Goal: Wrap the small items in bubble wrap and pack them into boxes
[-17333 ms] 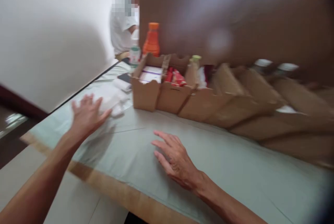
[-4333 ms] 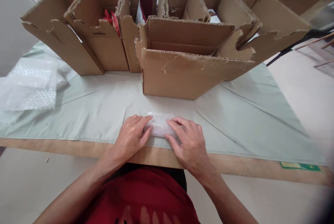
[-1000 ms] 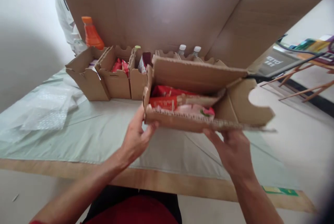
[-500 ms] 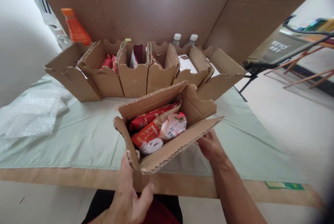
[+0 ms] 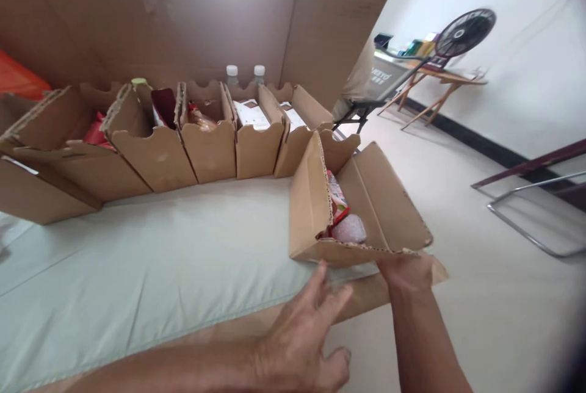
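Observation:
An open cardboard box (image 5: 304,210) stands at the right end of the cloth-covered table (image 5: 183,246), holding a red and white packet (image 5: 337,198) and a whitish wrapped item (image 5: 350,229). Against its near right corner is my right hand (image 5: 407,271), its fingers hidden by the cardboard. My left hand (image 5: 309,332) is just in front of the box, fingers spread, with the index fingertip close to the lower edge; nothing is in it.
A row of open cardboard bins (image 5: 208,152) with packets runs along the back. Two white-capped bottles (image 5: 232,74) and a tall cardboard panel (image 5: 229,14) rise behind. A fan (image 5: 464,33) on a wooden stand and a metal frame (image 5: 526,234) are at the right.
The view has turned to the right. The box has moved from the middle of the table to its right end and turned, with my right hand at it; my left hand has followed.

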`<state>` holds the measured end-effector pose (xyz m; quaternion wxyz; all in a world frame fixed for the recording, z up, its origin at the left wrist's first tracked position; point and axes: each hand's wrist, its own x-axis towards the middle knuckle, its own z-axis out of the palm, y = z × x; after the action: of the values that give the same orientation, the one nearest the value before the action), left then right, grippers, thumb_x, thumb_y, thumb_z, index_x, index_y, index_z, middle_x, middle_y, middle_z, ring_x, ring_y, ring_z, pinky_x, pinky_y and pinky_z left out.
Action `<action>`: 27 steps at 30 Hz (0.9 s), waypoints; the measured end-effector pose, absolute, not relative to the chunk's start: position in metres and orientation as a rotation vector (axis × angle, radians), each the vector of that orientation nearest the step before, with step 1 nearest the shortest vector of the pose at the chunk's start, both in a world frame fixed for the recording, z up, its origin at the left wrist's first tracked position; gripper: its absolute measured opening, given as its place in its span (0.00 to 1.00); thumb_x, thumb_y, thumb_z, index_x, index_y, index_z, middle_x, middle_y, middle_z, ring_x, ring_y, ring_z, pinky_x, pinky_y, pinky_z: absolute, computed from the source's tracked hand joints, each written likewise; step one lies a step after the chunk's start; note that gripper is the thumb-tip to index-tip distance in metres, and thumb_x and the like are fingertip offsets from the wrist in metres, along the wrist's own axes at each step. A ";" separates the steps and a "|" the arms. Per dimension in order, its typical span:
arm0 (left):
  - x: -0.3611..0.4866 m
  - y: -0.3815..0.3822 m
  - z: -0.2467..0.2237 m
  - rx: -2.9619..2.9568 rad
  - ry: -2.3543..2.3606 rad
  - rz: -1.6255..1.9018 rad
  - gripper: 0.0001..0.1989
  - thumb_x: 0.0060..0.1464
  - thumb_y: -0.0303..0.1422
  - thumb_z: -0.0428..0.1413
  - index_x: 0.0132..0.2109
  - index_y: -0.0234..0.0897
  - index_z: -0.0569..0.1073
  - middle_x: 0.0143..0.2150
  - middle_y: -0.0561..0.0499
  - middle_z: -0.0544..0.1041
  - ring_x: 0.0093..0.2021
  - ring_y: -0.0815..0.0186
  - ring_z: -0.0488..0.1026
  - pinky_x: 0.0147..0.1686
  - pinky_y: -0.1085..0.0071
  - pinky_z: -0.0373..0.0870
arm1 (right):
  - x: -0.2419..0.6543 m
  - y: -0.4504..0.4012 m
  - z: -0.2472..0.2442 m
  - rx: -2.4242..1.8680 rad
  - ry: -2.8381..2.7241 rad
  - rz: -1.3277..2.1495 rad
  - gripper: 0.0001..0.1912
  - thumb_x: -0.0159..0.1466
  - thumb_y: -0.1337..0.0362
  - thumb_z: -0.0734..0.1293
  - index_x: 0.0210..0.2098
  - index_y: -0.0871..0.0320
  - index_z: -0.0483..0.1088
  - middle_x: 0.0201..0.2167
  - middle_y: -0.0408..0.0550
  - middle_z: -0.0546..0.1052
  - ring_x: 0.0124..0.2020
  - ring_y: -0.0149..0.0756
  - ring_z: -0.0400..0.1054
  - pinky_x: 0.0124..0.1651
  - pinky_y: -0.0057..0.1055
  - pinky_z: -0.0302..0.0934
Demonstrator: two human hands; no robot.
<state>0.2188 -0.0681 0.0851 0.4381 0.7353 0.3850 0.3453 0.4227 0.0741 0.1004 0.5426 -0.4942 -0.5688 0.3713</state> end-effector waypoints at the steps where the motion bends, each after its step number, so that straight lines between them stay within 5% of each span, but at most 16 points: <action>1: 0.214 -0.061 0.090 1.848 0.908 0.874 0.37 0.48 0.27 0.60 0.67 0.41 0.67 0.71 0.36 0.66 0.65 0.44 0.71 0.60 0.51 0.74 | 0.427 0.064 0.095 -1.149 -1.335 0.918 0.33 0.61 0.35 0.61 0.56 0.48 0.74 0.48 0.56 0.82 0.54 0.57 0.75 0.54 0.57 0.71; 3: 0.198 -0.050 0.095 1.891 0.861 0.969 0.25 0.52 0.25 0.56 0.57 0.43 0.76 0.57 0.43 0.79 0.54 0.54 0.79 0.54 0.60 0.79 | 0.433 0.046 0.082 -1.113 -1.326 1.019 0.34 0.57 0.35 0.67 0.56 0.48 0.75 0.49 0.57 0.81 0.55 0.58 0.74 0.56 0.56 0.70; 5: 0.176 -0.039 0.091 1.896 0.983 1.122 0.21 0.54 0.24 0.53 0.53 0.43 0.76 0.49 0.45 0.80 0.48 0.59 0.79 0.49 0.62 0.79 | 0.432 0.035 0.069 -1.147 -1.365 1.077 0.37 0.51 0.35 0.74 0.53 0.50 0.77 0.48 0.58 0.82 0.55 0.59 0.75 0.58 0.55 0.69; 11: 0.157 0.004 0.066 1.756 1.357 1.106 0.44 0.55 0.35 0.58 0.75 0.40 0.51 0.75 0.37 0.56 0.74 0.42 0.55 0.68 0.40 0.60 | 0.405 0.045 0.075 -1.436 -1.685 1.060 0.26 0.52 0.38 0.75 0.32 0.55 0.83 0.35 0.56 0.85 0.41 0.58 0.80 0.50 0.50 0.75; 17: 0.210 0.005 0.063 1.826 1.051 0.870 0.52 0.53 0.38 0.60 0.78 0.38 0.42 0.79 0.38 0.46 0.77 0.41 0.46 0.73 0.41 0.50 | 0.449 0.019 0.062 -1.542 -1.616 0.865 0.19 0.55 0.43 0.74 0.31 0.52 0.85 0.31 0.50 0.84 0.32 0.54 0.81 0.35 0.41 0.79; 21: 0.229 0.044 0.072 1.845 0.932 0.767 0.54 0.50 0.39 0.62 0.77 0.31 0.45 0.78 0.34 0.48 0.77 0.43 0.47 0.73 0.43 0.51 | 0.490 0.046 0.054 -1.565 -1.615 0.747 0.19 0.51 0.44 0.77 0.32 0.52 0.85 0.32 0.52 0.85 0.35 0.56 0.81 0.36 0.42 0.79; 27: 0.199 0.055 0.057 2.124 1.092 0.723 0.43 0.55 0.31 0.58 0.75 0.36 0.53 0.74 0.35 0.61 0.74 0.45 0.57 0.70 0.41 0.57 | 0.488 0.179 0.081 -1.382 -1.554 0.965 0.31 0.44 0.43 0.81 0.41 0.54 0.81 0.43 0.53 0.84 0.48 0.59 0.78 0.55 0.55 0.72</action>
<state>0.1986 0.0550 0.0567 0.3175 0.8071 0.4150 0.2749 0.4876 0.1787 0.0811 0.4119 -0.5494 -0.6176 0.3835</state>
